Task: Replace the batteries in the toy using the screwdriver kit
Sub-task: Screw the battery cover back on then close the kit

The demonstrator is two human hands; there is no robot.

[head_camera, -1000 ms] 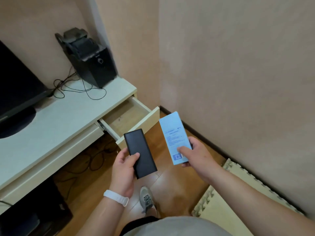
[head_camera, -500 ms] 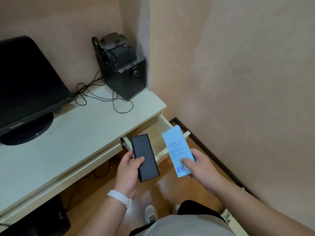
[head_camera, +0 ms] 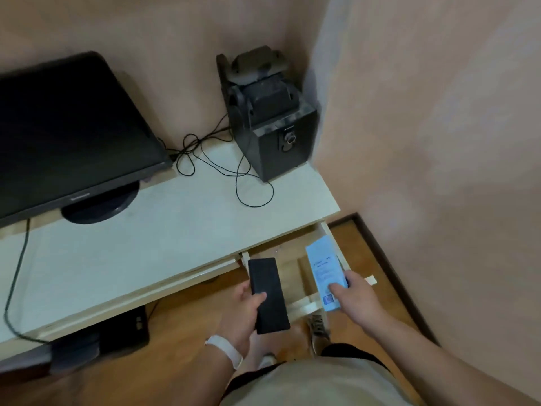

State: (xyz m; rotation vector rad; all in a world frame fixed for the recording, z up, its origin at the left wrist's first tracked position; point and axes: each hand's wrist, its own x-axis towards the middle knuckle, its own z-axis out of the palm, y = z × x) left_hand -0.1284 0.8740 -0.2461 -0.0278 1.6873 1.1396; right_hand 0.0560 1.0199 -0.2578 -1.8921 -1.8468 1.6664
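The left hand (head_camera: 243, 313) holds a flat black case (head_camera: 268, 294), its fingers (head_camera: 258, 296) curled round the near half with the thumb lying across the top face. I take this case to be the screwdriver kit, though no marking on it can be read. The right hand (head_camera: 352, 300) pinches a pale blue box (head_camera: 324, 272) by its near end, thumb on top and the other fingers hidden underneath. Its print is too small to tell whether it is batteries or a sleeve. Both things lie with their long axes pointing away from the person, nearly parallel and a little apart, far ends leaning slightly left. They hang over the open drawer (head_camera: 303, 307), the blue box above its right side and the case above its left front corner. The toy is nowhere in view. The next move turns on the bare stretch of bench (head_camera: 175, 230), which lies ahead and to the left of both hands, between the monitor (head_camera: 67, 127) and the speaker (head_camera: 272, 136). The left hand is the nearer one, so the case probably reaches the top first with a short forward and leftward carry. The right hand would have to cross the drawer's open mouth.
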